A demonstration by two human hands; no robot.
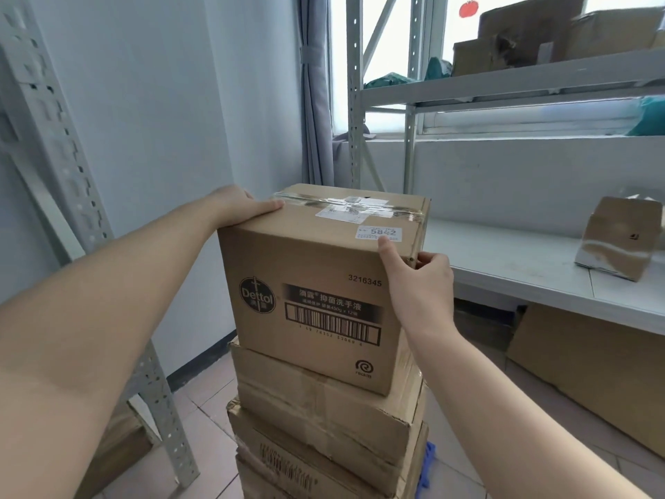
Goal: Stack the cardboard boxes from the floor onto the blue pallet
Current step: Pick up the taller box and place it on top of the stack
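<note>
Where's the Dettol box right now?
Head view, centre: the Dettol box sits atop the box stack, held between the left hand and right hand.

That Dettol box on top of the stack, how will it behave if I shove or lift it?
Probably heavy for its size: the Dettol box is printed 450g x 12 handwash. Likely stiff, as its edges look crisp and the tape is intact. A hard push might topple it, since it tops a tall, narrow, uneven stack.

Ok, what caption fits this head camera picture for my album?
Left hand and right hand grip a Dettol box over the cardboard stack on the blue pallet.
</note>
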